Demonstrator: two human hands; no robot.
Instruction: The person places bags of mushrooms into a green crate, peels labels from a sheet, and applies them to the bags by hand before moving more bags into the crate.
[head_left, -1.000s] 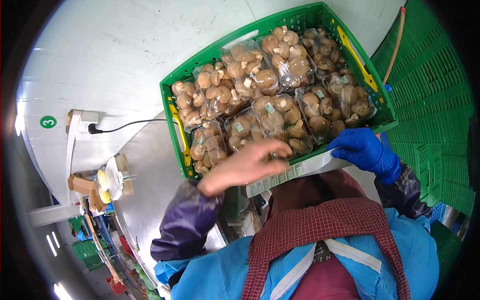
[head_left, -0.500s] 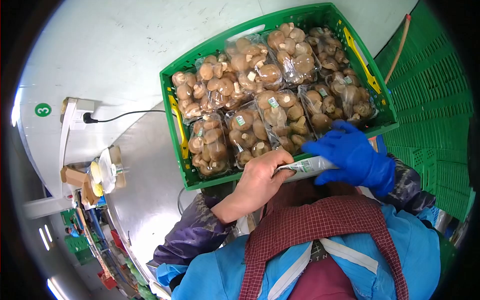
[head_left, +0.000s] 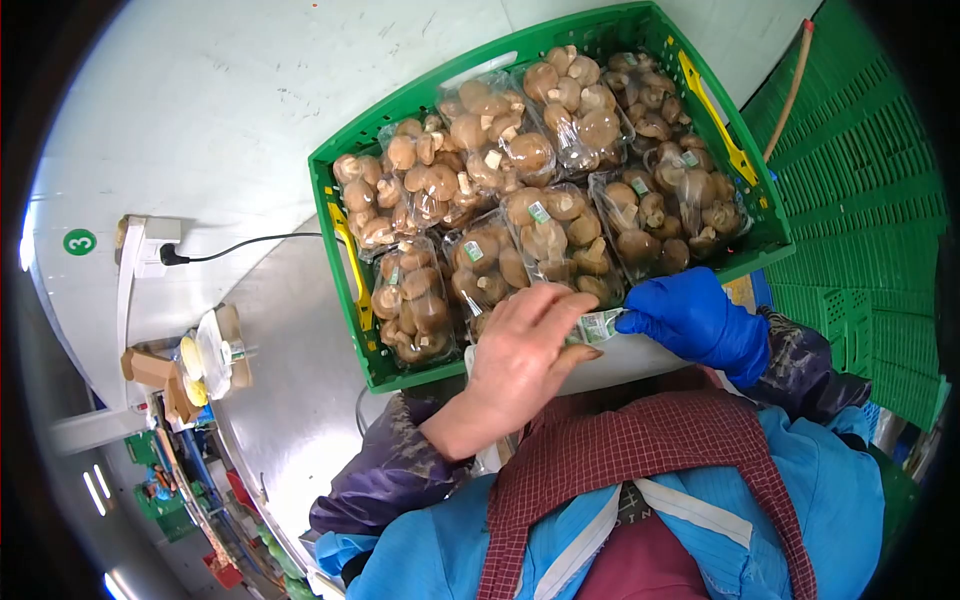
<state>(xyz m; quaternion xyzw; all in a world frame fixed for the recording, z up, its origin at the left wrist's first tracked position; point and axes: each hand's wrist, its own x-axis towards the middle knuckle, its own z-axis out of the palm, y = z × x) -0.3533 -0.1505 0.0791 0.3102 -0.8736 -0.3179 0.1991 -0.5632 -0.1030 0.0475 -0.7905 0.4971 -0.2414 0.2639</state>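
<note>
Close in front of my apron, my bare left hand (head_left: 520, 355) is closed at the left end of a strip of stickers, its thumb below and fingers above. A small sticker (head_left: 598, 326) with green and white print shows between my hands. My right hand (head_left: 695, 325), in a blue glove, is closed with its fingertips at the sticker's right edge. Under both hands lies a whitish, smooth band (head_left: 640, 358), partly hidden. Just beyond stands a green crate (head_left: 480, 60) filled with film-wrapped packs of brown mushrooms (head_left: 545, 235), several bearing small labels.
Green slatted crates (head_left: 860, 200) stand at the right. A metal table (head_left: 270, 330) extends left, with a black plug and cable (head_left: 175, 256) at the wall. A cardboard box (head_left: 160, 375) and trays (head_left: 222, 345) lie farther left.
My right hand has gone from spread fingers to a closed grip at the sticker. The sticker now faces up more fully between my hands. The view has shifted slightly.
</note>
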